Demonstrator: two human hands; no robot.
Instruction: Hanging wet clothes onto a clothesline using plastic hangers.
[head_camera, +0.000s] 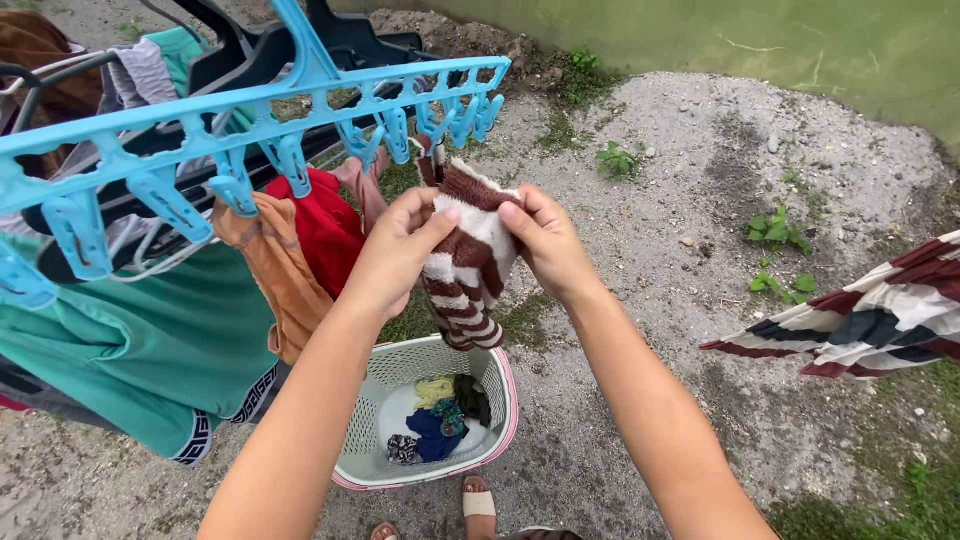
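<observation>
My left hand (395, 250) and my right hand (540, 240) are both closed in a pinch on a brown-and-white striped sock (468, 255), thumbs and fingertips gripping its upper part from either side while the rest hangs down between my forearms. The top of the sock reaches up to a clip at the right end of the blue peg hanger (300, 90), just above my hands; I cannot tell whether the clip has bitten on it. Along the same hanger toward its left end hang a red garment (325, 225), an orange cloth (275, 265) and a teal garment with a patterned hem (140, 350). Directly below the sock, on the gravel ground (660, 200), stands a pale laundry basket with a pink rim (375, 400), a few small dark and yellow pieces lying in its bottom. At the right edge a striped cloth (880, 315) hangs, well apart from my hands. My sandalled foot (478, 502) shows just beside the basket's near rim.
</observation>
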